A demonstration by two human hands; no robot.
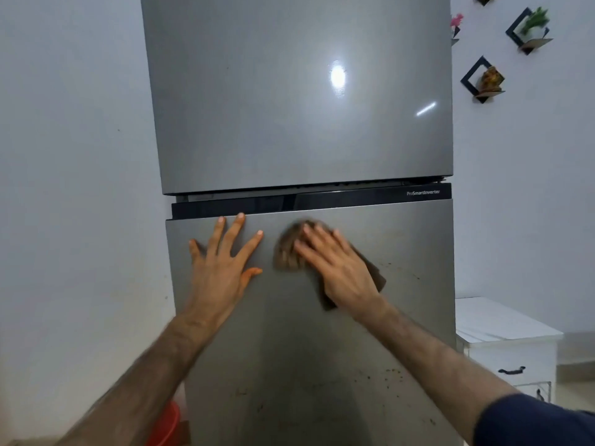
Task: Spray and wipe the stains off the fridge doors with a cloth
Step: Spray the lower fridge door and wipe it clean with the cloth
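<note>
A white wall stands to the left. On the right wall hang black diamond-shaped shelves: one carries a green plant in a white pot, another below it holds a brownish ornament, and a pink flower shows at the fridge's edge. Lower right stands a white cabinet with a dark drawer handle. At the bottom left, a red-orange object sits low by the floor.

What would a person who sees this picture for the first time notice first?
Two bare arms reach to the silver fridge's lower door: the left hand lies flat near its top edge, the right hand presses a brown cloth beside it. Dark stains speckle the door lower down, right of centre.
</note>
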